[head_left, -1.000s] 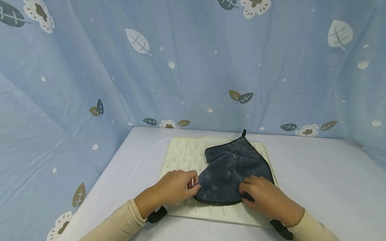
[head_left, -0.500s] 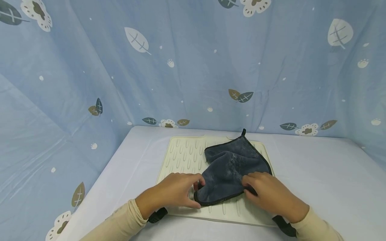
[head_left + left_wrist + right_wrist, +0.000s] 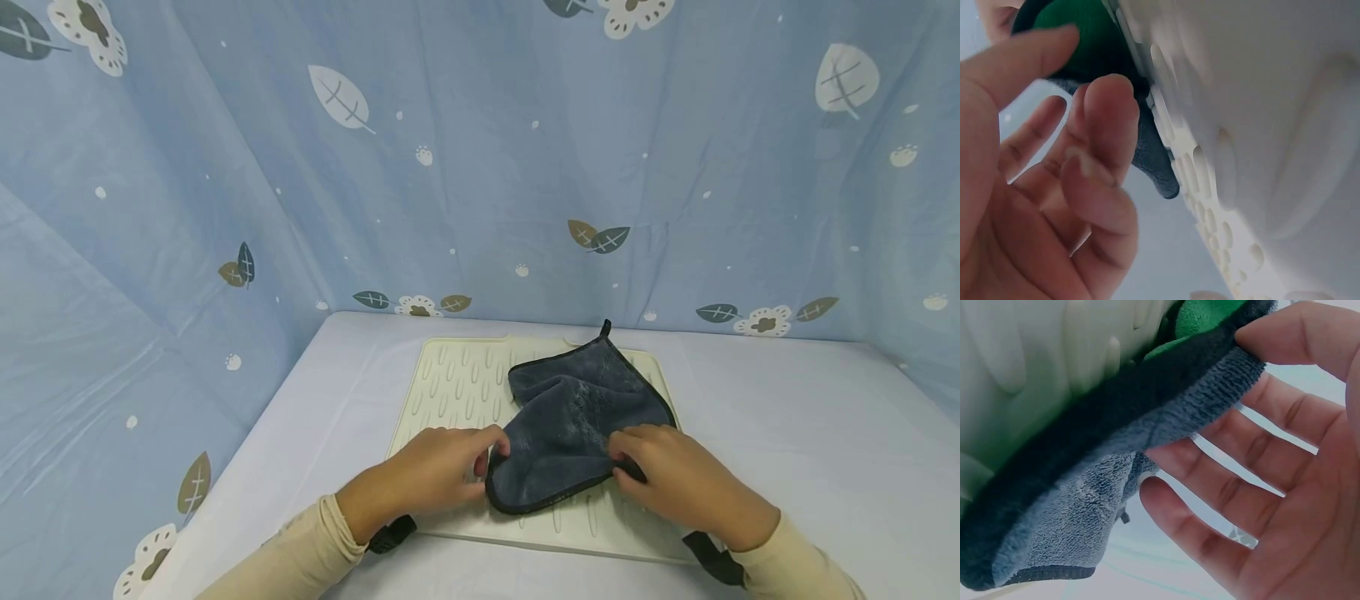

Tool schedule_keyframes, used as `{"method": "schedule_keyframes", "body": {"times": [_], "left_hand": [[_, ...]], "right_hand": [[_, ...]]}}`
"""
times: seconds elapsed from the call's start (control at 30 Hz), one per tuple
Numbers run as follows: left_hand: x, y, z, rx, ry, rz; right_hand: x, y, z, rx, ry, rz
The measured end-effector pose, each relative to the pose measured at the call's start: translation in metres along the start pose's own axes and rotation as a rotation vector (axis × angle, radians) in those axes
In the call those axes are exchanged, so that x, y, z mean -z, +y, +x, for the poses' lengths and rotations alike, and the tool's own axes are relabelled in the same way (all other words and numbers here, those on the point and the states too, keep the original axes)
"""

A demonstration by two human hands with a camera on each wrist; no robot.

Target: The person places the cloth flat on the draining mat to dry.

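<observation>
A dark grey-blue cleaning cloth (image 3: 562, 429) with black edging lies rumpled on a cream ribbed mat (image 3: 453, 387). A hanging loop stands at its far corner. My right hand (image 3: 678, 475) pinches the near edge between thumb and fingers, lifting it slightly; the right wrist view shows the cloth (image 3: 1079, 512) in that pinch and a green underside. Beside the near left corner is my left hand (image 3: 431, 471), fingers loosely bent and thumb apart. In the left wrist view, nothing sits between the left hand's fingers (image 3: 1110, 119), and the cloth's green side (image 3: 1088, 40) shows beyond them.
The mat lies on a white-covered table (image 3: 795, 433). A blue curtain (image 3: 480, 183) with leaf and flower prints hangs behind the table and along its left side. Black straps circle both wrists, below beige sleeves (image 3: 300, 542).
The right hand has shifted slightly right and away from me, drawing the near edge up into a slant. The left hand's fingers have parted from the cloth's left corner.
</observation>
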State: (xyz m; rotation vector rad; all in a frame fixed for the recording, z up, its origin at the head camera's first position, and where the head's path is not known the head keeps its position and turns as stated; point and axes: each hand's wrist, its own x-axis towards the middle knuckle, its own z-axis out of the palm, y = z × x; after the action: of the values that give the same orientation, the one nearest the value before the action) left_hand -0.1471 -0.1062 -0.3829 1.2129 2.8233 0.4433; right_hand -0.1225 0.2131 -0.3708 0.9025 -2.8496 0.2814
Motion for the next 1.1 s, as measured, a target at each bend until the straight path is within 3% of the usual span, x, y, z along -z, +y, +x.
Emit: {"method": "schedule_keyframes", "body": {"times": [0.4, 0.83, 1.1], "left_hand": [[0.007, -0.003, -0.001, -0.015, 0.085, 0.037], [0.016, -0.003, -0.003, -0.073, 0.352, 0.014], [0.023, -0.004, -0.004, -0.180, 0.517, 0.046]], "right_hand": [[-0.002, -0.002, 0.000, 0.014, -0.102, 0.040], [-0.004, -0.008, 0.000, 0.024, -0.168, 0.053], [-0.007, -0.013, 0.000, 0.061, -0.176, 0.056]]}}
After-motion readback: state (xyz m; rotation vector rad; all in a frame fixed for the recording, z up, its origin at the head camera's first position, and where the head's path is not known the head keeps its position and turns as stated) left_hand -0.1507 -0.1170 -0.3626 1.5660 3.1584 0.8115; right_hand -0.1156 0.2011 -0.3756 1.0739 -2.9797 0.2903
